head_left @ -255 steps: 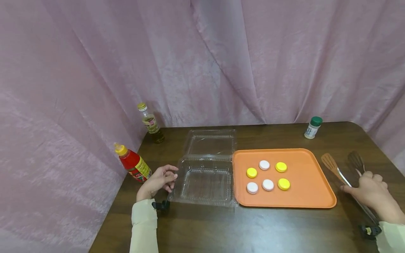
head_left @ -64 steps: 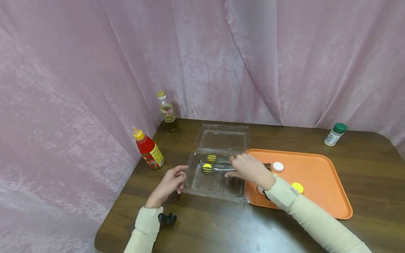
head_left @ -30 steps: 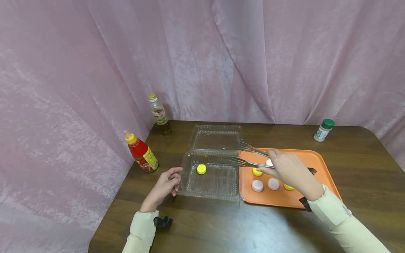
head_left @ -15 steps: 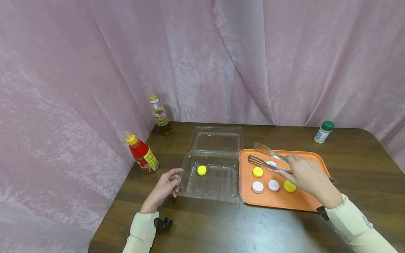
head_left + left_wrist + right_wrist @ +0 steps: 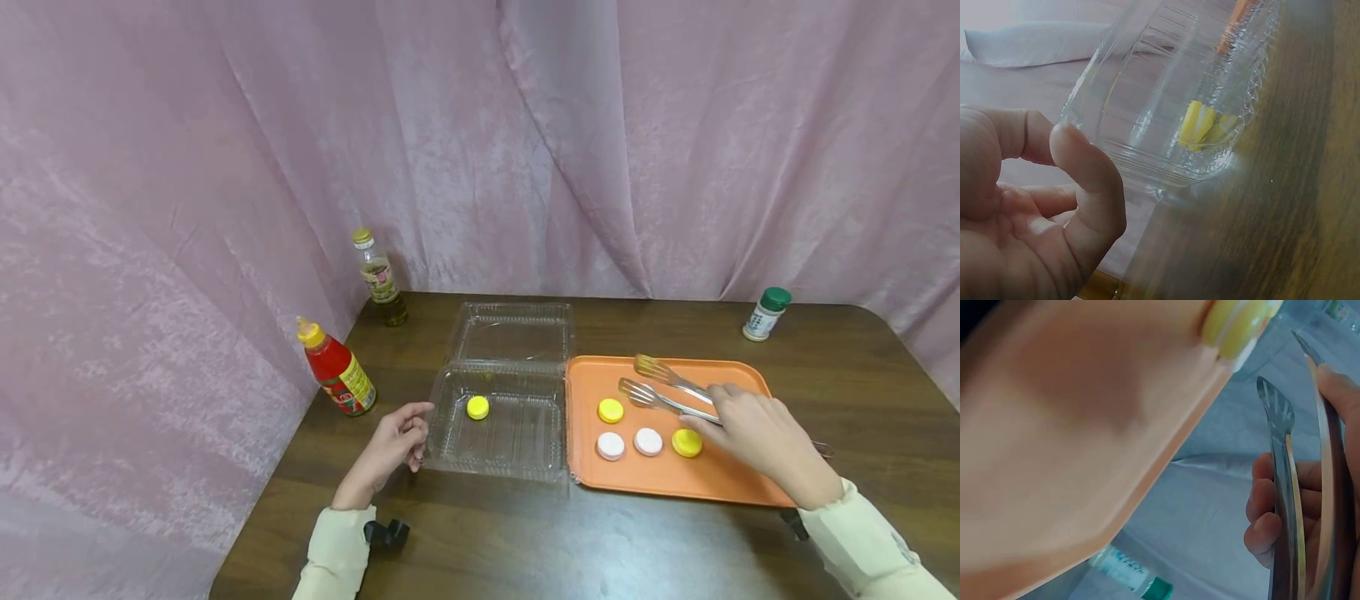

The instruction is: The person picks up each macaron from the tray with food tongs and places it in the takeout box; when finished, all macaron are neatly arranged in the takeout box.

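Note:
My right hand [image 5: 768,437] holds metal tongs [image 5: 667,402], their slotted ends apart above the orange tray [image 5: 727,479]. In the right wrist view the two arms of the tongs [image 5: 1282,469] stand spread with nothing between them. On the tray lie two yellow macarons [image 5: 686,442] and two white macarons [image 5: 648,442] in plain sight; the tong end covers the spot of another white one. The left hand [image 5: 386,446] pinches the left rim of the clear plastic container [image 5: 525,425], thumb and forefinger at its edge [image 5: 1075,106]. One yellow macaron [image 5: 477,407] sits inside the container.
The container's lid [image 5: 513,333] lies folded back behind it. At the left stand a red sauce bottle [image 5: 337,375] and an oil bottle [image 5: 381,283]. A green-capped shaker [image 5: 765,315] is at the back right. Pink curtain [image 5: 450,150] hangs behind the table.
The right hand took up the tongs from the table, moved a yellow macaron into the container, then drew back right over the tray with the tongs spread. The left hand stayed at the rim.

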Available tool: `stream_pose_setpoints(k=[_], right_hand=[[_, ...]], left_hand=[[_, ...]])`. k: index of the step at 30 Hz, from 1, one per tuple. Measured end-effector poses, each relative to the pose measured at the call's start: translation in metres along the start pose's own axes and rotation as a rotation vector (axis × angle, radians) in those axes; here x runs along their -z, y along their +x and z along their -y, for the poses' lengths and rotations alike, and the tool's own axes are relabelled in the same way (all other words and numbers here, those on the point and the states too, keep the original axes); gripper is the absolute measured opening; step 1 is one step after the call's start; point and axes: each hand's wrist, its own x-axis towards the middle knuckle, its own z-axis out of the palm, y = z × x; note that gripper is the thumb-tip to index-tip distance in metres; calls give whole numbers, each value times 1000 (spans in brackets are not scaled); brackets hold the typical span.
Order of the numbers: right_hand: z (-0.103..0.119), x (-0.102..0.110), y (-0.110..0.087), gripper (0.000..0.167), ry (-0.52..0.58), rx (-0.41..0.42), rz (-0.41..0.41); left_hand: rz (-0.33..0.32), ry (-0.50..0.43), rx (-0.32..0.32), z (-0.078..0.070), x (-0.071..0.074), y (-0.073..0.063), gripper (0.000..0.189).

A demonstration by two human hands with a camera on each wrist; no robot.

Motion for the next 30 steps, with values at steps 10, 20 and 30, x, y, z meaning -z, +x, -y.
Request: stream_pose_setpoints(k=[10,20,30], right_hand=[[-12,-10,-8,44,-25,52,-32],[-11,-12,-8,35,-22,64,-64],[-2,-4,-1,37,-14,85,-91]], left_hand=[[5,-6,-11,2,2,-3,49],[10,-19,-24,1,1,-2,49],[25,4,-30,0,1,-1,49]])
